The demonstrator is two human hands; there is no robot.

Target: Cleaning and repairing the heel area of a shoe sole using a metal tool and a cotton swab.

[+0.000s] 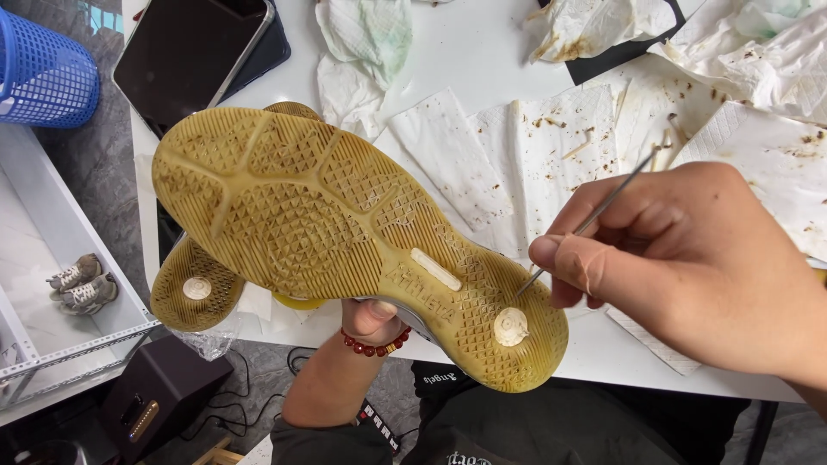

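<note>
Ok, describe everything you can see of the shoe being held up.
The shoe is held sole-up over the table edge. Its yellowed rubber outsole has fine pyramid tread in panels, a pale round disc at the heel and a pale bar midfoot. The left hand grips it from below; the pick in the right hand touches the heel tread.

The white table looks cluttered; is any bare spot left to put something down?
The table is bare in a strip between the crumpled green-tinted tissue and the stained tissue. Soiled paper towels crowd the right side. The tablet fills the far-left corner; the upturned shoe covers the front.
</note>
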